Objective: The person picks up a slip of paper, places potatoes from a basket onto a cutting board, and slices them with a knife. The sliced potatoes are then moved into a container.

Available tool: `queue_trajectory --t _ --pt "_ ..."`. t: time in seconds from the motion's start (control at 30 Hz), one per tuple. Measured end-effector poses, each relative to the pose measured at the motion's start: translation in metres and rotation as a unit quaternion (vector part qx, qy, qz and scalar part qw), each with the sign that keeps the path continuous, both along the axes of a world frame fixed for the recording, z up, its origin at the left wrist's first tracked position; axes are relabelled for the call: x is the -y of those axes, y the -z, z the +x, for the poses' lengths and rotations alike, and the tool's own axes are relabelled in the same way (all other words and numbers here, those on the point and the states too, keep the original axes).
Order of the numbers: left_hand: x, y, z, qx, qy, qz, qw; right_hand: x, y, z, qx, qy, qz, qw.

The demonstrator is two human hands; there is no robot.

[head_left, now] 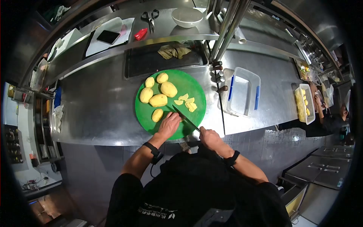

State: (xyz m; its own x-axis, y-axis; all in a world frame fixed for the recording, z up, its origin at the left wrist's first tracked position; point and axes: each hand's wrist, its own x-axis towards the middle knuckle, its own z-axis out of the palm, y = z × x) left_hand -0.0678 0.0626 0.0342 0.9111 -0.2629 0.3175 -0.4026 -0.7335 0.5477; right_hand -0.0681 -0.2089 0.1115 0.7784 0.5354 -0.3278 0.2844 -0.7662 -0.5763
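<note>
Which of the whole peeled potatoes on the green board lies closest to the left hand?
The small potato at the board's lower left, just beside the left hand. The other four sit farther up the green cutting board, clustered together.

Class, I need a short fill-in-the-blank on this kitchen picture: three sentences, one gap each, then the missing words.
1. The peeled potatoes lie on a round ____ cutting board.
2. The right hand holds a ____ over the board.
3. The left hand rests on the board beside the potato slices, and the clear tub stands to the board's ____.

Missing words: green; knife; right
</note>
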Motion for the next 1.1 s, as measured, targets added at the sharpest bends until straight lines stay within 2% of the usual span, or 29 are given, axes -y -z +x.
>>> queue_trajectory --t 0.03,0.17,0.27,0.37,0.57,0.73,0.97,1.1 --pt "0.000 -0.001 -0.001 0.000 0.002 0.000 1.000 0.001 -0.007 0.000 0.003 0.002 0.024 1.000" --pt "0.002 0.003 -0.005 0.008 -0.006 0.010 1.000 0.002 0.021 -0.007 -0.018 -0.007 -0.048 0.999" --pt "0.002 0.001 0.000 0.016 -0.007 0.010 1.000 -0.004 0.011 -0.003 -0.021 -0.002 -0.047 0.999" --pt "0.000 0.004 -0.006 0.007 -0.002 0.010 1.000 -0.001 -0.020 -0.002 -0.014 -0.010 -0.033 0.999" --pt "0.001 0.003 -0.005 0.029 -0.001 -0.011 1.000 -0.003 0.028 -0.009 -0.010 -0.006 -0.027 1.000" --pt "-0.001 0.006 -0.008 0.010 -0.005 0.002 1.000 -0.001 -0.022 -0.003 -0.002 -0.001 0.003 1.000" --pt "-0.002 0.007 -0.008 0.023 -0.014 -0.007 1.000 -0.005 0.016 -0.008 -0.015 -0.011 -0.031 0.999" --pt "-0.004 0.011 -0.011 0.011 -0.018 -0.003 1.000 0.000 -0.017 -0.006 -0.003 -0.007 0.013 1.000"
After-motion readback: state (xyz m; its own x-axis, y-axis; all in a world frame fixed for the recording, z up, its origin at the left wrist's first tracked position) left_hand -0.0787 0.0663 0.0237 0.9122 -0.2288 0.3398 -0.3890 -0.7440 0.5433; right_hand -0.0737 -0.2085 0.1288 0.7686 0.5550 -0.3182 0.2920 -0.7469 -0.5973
